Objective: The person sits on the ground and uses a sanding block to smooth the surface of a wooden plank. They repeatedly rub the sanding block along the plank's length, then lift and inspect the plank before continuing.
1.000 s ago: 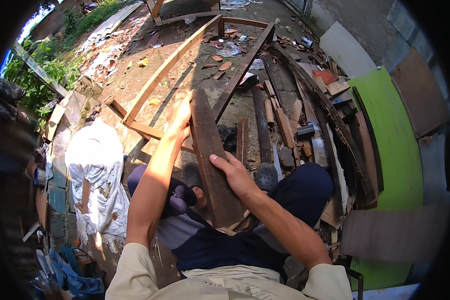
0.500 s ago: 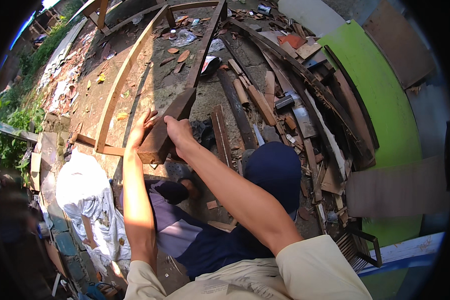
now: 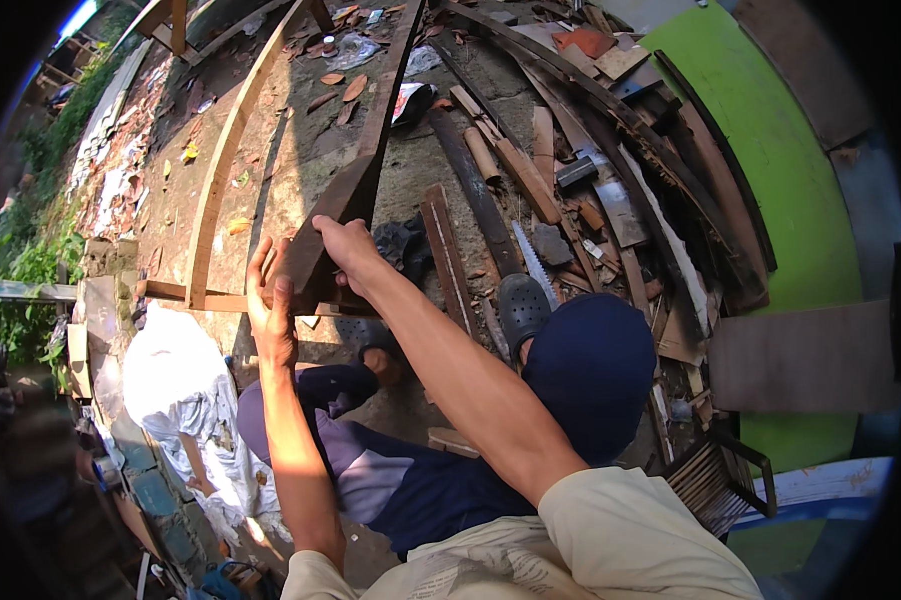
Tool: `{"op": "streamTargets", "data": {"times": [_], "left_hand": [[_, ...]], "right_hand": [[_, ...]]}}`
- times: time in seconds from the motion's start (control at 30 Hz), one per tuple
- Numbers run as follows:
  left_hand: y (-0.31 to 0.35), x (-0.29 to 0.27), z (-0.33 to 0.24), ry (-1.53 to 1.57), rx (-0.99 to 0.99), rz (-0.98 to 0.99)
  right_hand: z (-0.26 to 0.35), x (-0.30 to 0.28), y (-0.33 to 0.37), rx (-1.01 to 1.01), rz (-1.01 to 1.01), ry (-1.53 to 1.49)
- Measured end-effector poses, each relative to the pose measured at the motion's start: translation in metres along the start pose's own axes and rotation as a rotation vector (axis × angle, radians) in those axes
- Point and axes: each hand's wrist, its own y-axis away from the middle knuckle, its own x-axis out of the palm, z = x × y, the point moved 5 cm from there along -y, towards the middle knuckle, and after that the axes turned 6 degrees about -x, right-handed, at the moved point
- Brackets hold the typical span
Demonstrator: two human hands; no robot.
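A thick dark wooden beam [image 3: 336, 205] is in front of me, its near end toward my body. My right hand [image 3: 350, 252] is closed round it from the right, thumb on top. At the near end, my left hand [image 3: 274, 318] holds the left side, fingers upright and thumb across the end face. The beam lies over a long wooden frame, whose pale left rail [image 3: 216, 190] and short near crosspiece [image 3: 228, 302] show beside my left hand. A dark rail [image 3: 394, 85] runs away from the beam's far end; whether they are joined I cannot tell.
Wood scraps and boards [image 3: 610, 150] are heaped on the right, beside a green panel [image 3: 770, 170]. A handsaw [image 3: 534, 262] lies near my shoe [image 3: 522, 308]. A white sheet [image 3: 175, 370] is at left. A small slatted rack [image 3: 715, 480] stands at lower right.
The beam's near end has dropped a little and the beam stands steeper in view. My left hand has shifted down, its thumb now on the end. My view has shifted slightly.
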Motion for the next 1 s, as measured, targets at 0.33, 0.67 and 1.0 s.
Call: {"op": "streamTargets", "data": {"times": [0.33, 0.67, 1.0], "left_hand": [[0.022, 0.023, 0.000, -0.097, 0.166, -0.196], [0.024, 0.012, -0.004, -0.101, 0.153, -0.205], [0.034, 0.015, 0.011, 0.015, 0.180, -0.235]], "right_hand": [[-0.012, -0.013, -0.015, -0.080, -0.067, 0.093], [-0.018, -0.024, -0.028, -0.068, 0.027, 0.156], [-0.018, -0.034, -0.112, -0.037, -0.003, -0.089]]}}
